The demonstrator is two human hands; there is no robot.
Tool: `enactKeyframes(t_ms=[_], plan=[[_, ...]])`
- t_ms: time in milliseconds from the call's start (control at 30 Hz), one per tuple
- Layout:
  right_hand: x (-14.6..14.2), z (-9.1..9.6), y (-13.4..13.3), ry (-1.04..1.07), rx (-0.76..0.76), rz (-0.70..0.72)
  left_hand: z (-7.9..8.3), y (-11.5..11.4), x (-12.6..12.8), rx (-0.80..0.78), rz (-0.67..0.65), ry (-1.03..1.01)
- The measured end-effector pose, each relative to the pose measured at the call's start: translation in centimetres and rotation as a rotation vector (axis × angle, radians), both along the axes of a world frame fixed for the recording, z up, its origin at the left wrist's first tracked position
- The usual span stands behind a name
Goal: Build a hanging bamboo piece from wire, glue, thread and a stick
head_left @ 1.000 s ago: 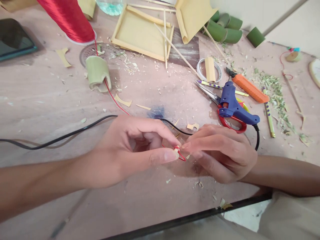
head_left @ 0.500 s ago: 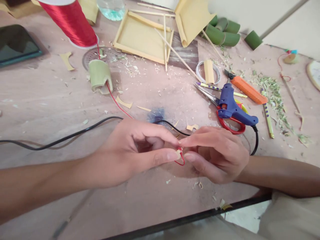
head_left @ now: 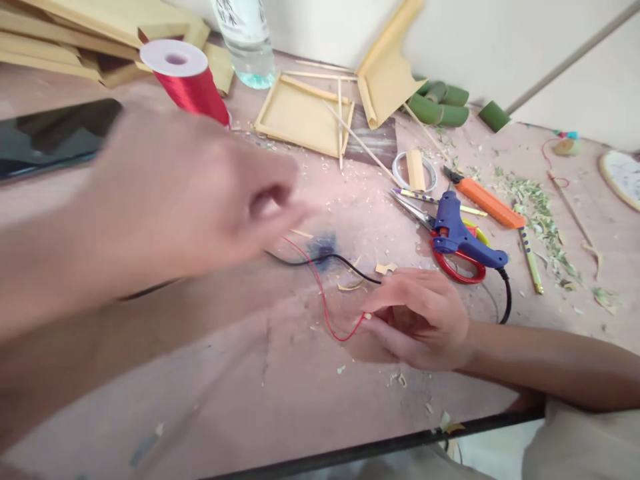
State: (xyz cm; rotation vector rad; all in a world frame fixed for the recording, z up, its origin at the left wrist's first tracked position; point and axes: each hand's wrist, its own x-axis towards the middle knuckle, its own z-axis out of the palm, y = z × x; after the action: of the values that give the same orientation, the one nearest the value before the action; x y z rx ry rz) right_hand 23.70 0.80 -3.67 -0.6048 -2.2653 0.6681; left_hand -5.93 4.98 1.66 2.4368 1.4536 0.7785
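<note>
- My right hand [head_left: 417,321] pinches a pale piece [head_left: 368,316] and red thread [head_left: 342,340].
- My left hand [head_left: 200,190], blurred, hangs near the spool [head_left: 193,90]; I can't tell its grip.

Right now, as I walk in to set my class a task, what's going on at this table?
A person's right-hand grip pinches a small pale piece with red thread at it. The thread curves slackly leftward. The left-hand grip, blurred, partly hides the red spool; whether it holds anything is unclear. A blue glue gun lies across red-handled scissors nearby.
</note>
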Motion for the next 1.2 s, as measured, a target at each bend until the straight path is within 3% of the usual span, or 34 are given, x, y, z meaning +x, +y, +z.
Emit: enactKeyframes(t_ms=[67,133,267,367,500,633,700,767,967,1200], plan=[[-0.2,-0.4,-0.2,0.002,-0.014,-0.009,0.4,2.2,-2.2,0.054,0.227,0.135],[-0.3,-0.7,-0.2,0.012,-0.02,0.004,-0.2,3.9,-3.9,-0.082,0.331,0.246],[-0.2,-0.9,-0.2,0.012,-0.034,0.081,-2.4,5.3,-5.1,-0.202,0.355,0.202],[0.0,-0.9,0.0,0.019,-0.053,0.108,-2.6,5.2,-4.5,-0.288,0.309,0.139],[0.0,-0.6,0.1,0.005,-0.082,0.078,-0.7,3.8,-2.1,-0.49,0.145,0.022],[0.2,-0.4,0.1,0.052,-0.18,0.018,0.1,0.6,1.5,-0.696,-0.072,-0.534],[0.4,-0.4,0.0,0.103,-0.242,-0.016,-0.3,-1.3,3.4,-0.78,-0.173,-0.663],[0.5,-0.6,0.0,0.158,-0.321,-0.02,-0.8,-2.8,5.0,-0.867,-0.192,-0.778],[0.2,-1.6,0.6,0.321,-0.608,0.04,-1.6,-4.2,7.9,-0.678,-0.215,-0.948],[-0.2,-1.0,1.1,0.366,-0.77,-0.004,-1.8,-2.6,8.5,-0.47,-0.219,-0.807]])
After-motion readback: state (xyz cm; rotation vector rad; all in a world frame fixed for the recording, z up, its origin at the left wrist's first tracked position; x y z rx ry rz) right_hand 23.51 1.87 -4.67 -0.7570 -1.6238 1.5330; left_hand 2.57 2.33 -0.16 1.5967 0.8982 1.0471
